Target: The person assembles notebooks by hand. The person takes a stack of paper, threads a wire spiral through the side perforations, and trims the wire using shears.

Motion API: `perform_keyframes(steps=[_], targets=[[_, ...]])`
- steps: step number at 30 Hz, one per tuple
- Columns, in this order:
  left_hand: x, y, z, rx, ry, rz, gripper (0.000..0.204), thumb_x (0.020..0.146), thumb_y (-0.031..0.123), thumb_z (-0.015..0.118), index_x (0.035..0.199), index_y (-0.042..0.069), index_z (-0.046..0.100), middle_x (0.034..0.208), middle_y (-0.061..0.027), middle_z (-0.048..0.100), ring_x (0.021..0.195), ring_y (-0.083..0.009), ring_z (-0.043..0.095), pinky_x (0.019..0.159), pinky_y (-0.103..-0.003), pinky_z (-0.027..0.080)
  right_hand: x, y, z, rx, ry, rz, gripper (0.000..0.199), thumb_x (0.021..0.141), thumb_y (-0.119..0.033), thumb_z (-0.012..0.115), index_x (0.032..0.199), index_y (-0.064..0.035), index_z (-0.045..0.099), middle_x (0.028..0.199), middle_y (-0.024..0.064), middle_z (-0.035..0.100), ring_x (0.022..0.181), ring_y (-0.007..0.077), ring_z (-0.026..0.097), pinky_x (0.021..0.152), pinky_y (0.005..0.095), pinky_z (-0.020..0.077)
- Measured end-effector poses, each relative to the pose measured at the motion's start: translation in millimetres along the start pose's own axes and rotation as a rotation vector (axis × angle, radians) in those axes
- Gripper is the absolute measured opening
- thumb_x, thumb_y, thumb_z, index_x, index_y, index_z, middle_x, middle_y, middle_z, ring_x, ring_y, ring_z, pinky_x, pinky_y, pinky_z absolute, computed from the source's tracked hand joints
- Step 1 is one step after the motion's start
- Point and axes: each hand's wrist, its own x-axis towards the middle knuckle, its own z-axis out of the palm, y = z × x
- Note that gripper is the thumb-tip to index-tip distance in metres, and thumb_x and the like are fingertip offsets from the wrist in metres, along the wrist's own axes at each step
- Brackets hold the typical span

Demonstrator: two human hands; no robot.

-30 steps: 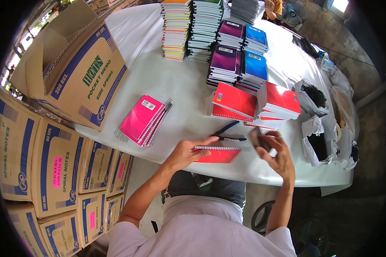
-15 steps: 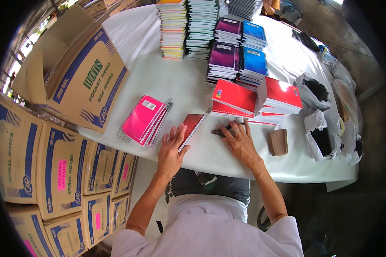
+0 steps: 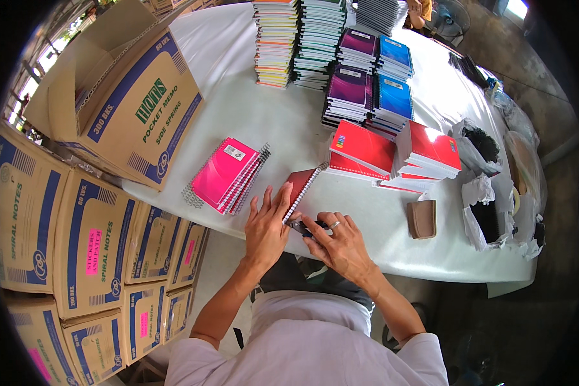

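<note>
Now L hand [image 3: 268, 222] holds red pad [image 3: 300, 178] on worktop [image 3: 367, 201], thumb by spiral [image 3: 307, 191]; R hand [image 3: 336, 241] grips pliers [image 3: 298, 226] at spiral's nr end. Pink pads [image 3: 224, 168] L, brown block [image 3: 421, 219] R.

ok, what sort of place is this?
Probably a small notebook binding or packing workshop: tall stacks of spiral notebooks on a white-covered table, cardboard cartons piled at the left, and pliers in the right hand at a red notebook's coil.

Pliers [image 3: 298, 226], cartons [image 3: 90, 239] and notebook stacks [image 3: 347, 85] show a workshop.
</note>
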Motion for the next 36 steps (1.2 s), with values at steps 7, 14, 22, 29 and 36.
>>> perform_keyframes(steps=[7,14,22,29,36], targets=[[4.0,1.1,-12.0,0.051,0.032,0.059,0.068,0.083,0.008,0.071,0.145,0.008,0.044,0.137,-0.0117,0.058,0.13,-0.039,0.049,0.107,-0.055,0.034,31.5,9.2,-30.5,1.055,-0.629,0.573,0.026,0.1,-0.017,0.053,0.115,0.0023,0.062,0.081,0.0156,0.063,0.071,0.03,0.062,0.069,0.0381,0.051],[35.4,-60.3,-91.1,0.346,-0.009,0.12,0.075,0.078,0.03,0.075,0.147,0.025,0.045,0.151,-0.0011,0.045,0.142,-0.0384,0.033,0.111,-0.062,0.026,7.7,40.4,-32.8,0.243,-0.264,0.311,0.026,0.096,-0.018,0.059,0.116,-0.0018,0.063,0.103,0.018,0.061,0.088,0.0344,0.062,0.079,0.0422,0.0506],[34.9,-72.1,-105.1,0.315,-0.151,0.064,0.096,0.06,0.042,0.082,0.148,0.028,0.044,0.16,-0.0014,0.03,0.148,-0.042,0.014,0.111,-0.069,0.017,38.0,95.7,-42.4,-0.034,-0.101,0.026,0.045,0.08,-0.018,0.076,0.122,-0.0068,0.063,0.126,0.0126,0.055,0.118,0.0357,0.053,0.097,0.0468,0.0457],[41.4,-18.1,-59.4,0.174,0.0,0.29,0.064,0.079,0.024,0.076,0.14,0.022,0.055,0.157,-0.0049,0.033,0.146,-0.0466,0.017,0.11,-0.068,0.021,107.2,127.3,-40.8,-0.298,-0.218,0.135,0.032,0.082,-0.018,0.073,0.111,-0.0053,0.069,0.121,0.0133,0.062,0.108,0.0325,0.061,0.093,0.0428,0.0497],[42.9,-13.5,-36.0,0.001,-0.024,0.259,0.057,0.082,0.014,0.073,0.137,0.019,0.058,0.157,-0.0092,0.034,0.147,-0.0463,0.016,0.112,-0.067,0.02,104.1,129.5,-49.6,-0.269,-0.16,0.056,0.025,0.082,-0.019,0.073,0.101,-0.0035,0.071,0.107,0.0132,0.069,0.097,0.0319,0.066,0.085,0.0413,0.0534]])
